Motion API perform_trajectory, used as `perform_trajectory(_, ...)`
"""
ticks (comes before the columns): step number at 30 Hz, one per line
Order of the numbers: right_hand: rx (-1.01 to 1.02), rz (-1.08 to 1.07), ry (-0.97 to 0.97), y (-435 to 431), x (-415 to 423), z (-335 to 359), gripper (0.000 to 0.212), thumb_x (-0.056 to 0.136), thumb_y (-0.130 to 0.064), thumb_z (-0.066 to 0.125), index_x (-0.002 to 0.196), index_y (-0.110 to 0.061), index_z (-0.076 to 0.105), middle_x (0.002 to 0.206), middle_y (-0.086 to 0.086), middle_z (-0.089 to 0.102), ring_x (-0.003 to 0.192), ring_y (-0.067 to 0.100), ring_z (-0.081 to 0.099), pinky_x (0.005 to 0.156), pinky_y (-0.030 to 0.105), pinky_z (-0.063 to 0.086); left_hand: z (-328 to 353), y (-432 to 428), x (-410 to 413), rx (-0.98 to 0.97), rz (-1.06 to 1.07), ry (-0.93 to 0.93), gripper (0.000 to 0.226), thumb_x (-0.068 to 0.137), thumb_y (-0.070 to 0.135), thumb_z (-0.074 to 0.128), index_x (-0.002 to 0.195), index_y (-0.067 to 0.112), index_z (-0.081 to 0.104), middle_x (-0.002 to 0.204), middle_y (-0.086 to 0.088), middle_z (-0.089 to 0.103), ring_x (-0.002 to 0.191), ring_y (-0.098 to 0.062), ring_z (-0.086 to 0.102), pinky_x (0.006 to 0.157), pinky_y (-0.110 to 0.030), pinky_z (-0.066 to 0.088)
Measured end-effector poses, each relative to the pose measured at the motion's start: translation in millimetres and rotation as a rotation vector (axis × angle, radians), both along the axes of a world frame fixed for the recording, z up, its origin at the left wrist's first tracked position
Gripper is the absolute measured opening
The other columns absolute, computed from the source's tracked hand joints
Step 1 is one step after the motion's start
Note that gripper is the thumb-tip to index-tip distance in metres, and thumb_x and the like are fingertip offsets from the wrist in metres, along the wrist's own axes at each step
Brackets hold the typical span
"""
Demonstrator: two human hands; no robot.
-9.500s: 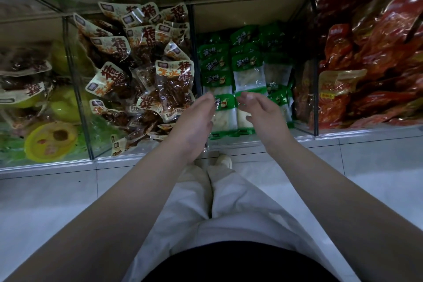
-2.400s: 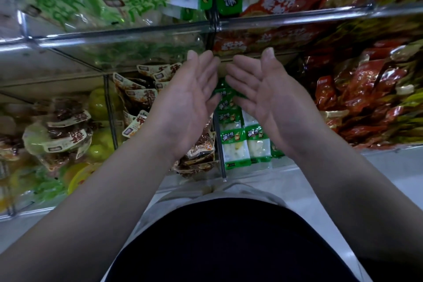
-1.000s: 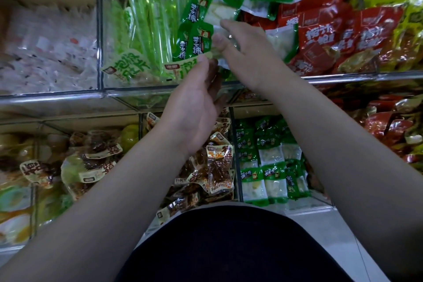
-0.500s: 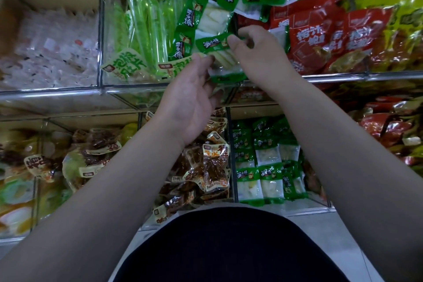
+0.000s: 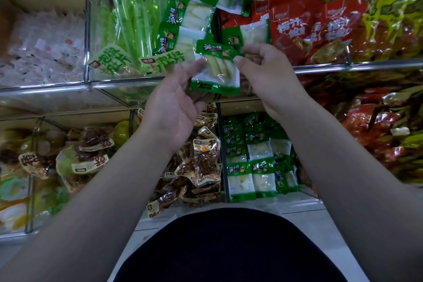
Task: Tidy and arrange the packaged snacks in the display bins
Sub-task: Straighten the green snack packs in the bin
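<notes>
A green-and-clear bamboo-shoot packet (image 5: 216, 68) hangs in front of the upper shelf rail. My right hand (image 5: 266, 73) pinches its top right corner between thumb and forefinger. My left hand (image 5: 176, 101) is palm up beside it, its fingertips touching the packet's left edge. Behind it, more of the same green packets (image 5: 190, 20) lie jumbled in the upper middle bin among long green stick packs (image 5: 132, 18). A lower bin holds rows of the same green packets (image 5: 258, 160).
Red snack bags (image 5: 315, 27) fill the upper right bin, pale packets (image 5: 41, 52) the upper left. Brown meat snack packs (image 5: 196, 165) sit in the lower middle bin, yellow-brown ones (image 5: 75, 158) lower left. A metal shelf rail (image 5: 357, 65) and glass dividers (image 5: 88, 18) separate bins.
My right hand has pulled the green packet out of the upper bin and down toward me. My left hand has risen slightly and now touches its left edge.
</notes>
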State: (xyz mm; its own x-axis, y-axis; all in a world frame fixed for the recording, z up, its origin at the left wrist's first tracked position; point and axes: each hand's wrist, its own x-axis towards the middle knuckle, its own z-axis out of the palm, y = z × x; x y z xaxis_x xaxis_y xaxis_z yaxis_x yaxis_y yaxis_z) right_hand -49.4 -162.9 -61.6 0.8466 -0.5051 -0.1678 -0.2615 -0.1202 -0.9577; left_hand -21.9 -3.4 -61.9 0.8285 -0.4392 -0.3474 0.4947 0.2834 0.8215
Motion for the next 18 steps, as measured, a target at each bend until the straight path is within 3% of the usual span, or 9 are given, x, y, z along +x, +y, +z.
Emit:
perform_trajectory(4,0.142,-0.033,0.017,-1,-11,-8,0.040,0.089,-0.027,0.065,0.126,-0.016,0.055,0.110,0.001,0.068,0.101,0.018,0.066,0.090,0.045,0.055,-1,-2,-11,-0.011,-0.013,0.011,0.047,0.105,0.035,0.024,0.112,0.011,0.064,0.124,-0.013,0.065,0.109,-0.022,0.064,0.089,-0.031,0.053)
perform_trajectory(6,0.171,-0.011,0.035,-1,-17,-11,0.038,0.088,-0.027,0.066,0.122,-0.016,0.056,0.104,-0.001,0.072,0.099,0.018,0.068,0.089,0.048,0.056,-2,-4,-16,0.011,-0.030,-0.001,0.047,0.105,0.035,0.024,0.111,0.012,0.064,0.124,-0.011,0.065,0.109,-0.021,0.063,0.094,-0.033,0.051)
perform_trajectory(10,0.097,0.010,0.058,-4,-31,-24,0.055,0.082,-0.036,0.067,0.133,-0.021,0.053,0.114,-0.002,0.069,0.106,0.019,0.065,0.092,0.049,0.053,-6,-8,-26,0.085,-0.015,0.002,0.042,0.105,0.034,0.028,0.101,0.012,0.064,0.111,-0.010,0.068,0.100,-0.021,0.064,0.088,-0.034,0.052)
perform_trajectory(13,0.076,0.044,0.082,-8,-42,-34,0.047,0.089,-0.027,0.064,0.134,-0.019,0.052,0.112,-0.001,0.069,0.106,0.016,0.065,0.094,0.045,0.053,-11,-12,-28,0.096,0.008,0.022,0.038,0.105,0.032,0.031,0.102,0.012,0.063,0.097,-0.005,0.070,0.093,-0.017,0.066,0.084,-0.032,0.054)
perform_trajectory(16,0.043,0.073,0.116,-14,-54,-39,0.038,0.095,-0.023,0.062,0.131,-0.017,0.054,0.111,-0.005,0.068,0.104,0.009,0.064,0.094,0.029,0.050,-15,-19,-31,0.101,0.017,0.040,0.030,0.105,0.027,0.035,0.106,0.013,0.062,0.100,-0.002,0.068,0.096,-0.016,0.065,0.091,-0.033,0.054)
perform_trajectory(18,0.055,0.087,0.139,-17,-63,-43,0.021,0.096,-0.022,0.060,0.117,-0.021,0.061,0.105,-0.007,0.070,0.099,0.006,0.065,0.089,0.023,0.050,-19,-22,-34,0.118,0.005,0.047,0.026,0.104,0.022,0.038,0.108,0.012,0.061,0.104,-0.004,0.068,0.096,-0.017,0.065,0.084,-0.031,0.056)
